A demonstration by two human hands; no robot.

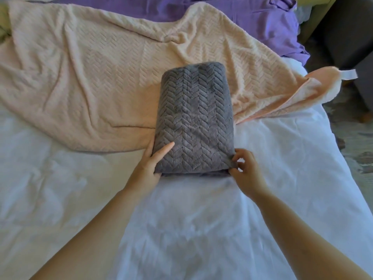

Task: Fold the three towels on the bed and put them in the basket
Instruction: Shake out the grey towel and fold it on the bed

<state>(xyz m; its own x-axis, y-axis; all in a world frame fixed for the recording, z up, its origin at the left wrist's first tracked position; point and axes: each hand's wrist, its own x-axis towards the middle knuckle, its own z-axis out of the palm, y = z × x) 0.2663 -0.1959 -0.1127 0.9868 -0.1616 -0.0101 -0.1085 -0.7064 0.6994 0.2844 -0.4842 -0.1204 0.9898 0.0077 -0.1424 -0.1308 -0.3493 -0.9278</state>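
Beneath the fingers (163, 149) and on every side of them, a bed (181, 219) with a white sheet is seen; it is used as the folding surface. Beyond the fingers a pink towel (90, 77) is spread out, creased and not yet folded, and farther off a purple towel (252, 23) is bunched at the far edge. Both are judged to be left there until the piece in hand is done.

Between the fingers, and reaching away from them onto the near edge of the pink towel, a grey towel (195, 118) lies folded into a thick oblong with a rounded far end. Its near left corner is gripped by the left hand (149, 166), with one digit laid on top and the rest tucked along the side. Its near right corner is pinched by the curled fingers of the right hand (245, 168). Both near corners are probably held so that the layers are kept together while the bundle is squared or lifted.

Well to the right of the fingers, a white loop (349, 74) is seen at the pink towel's corner. No basket is in view.
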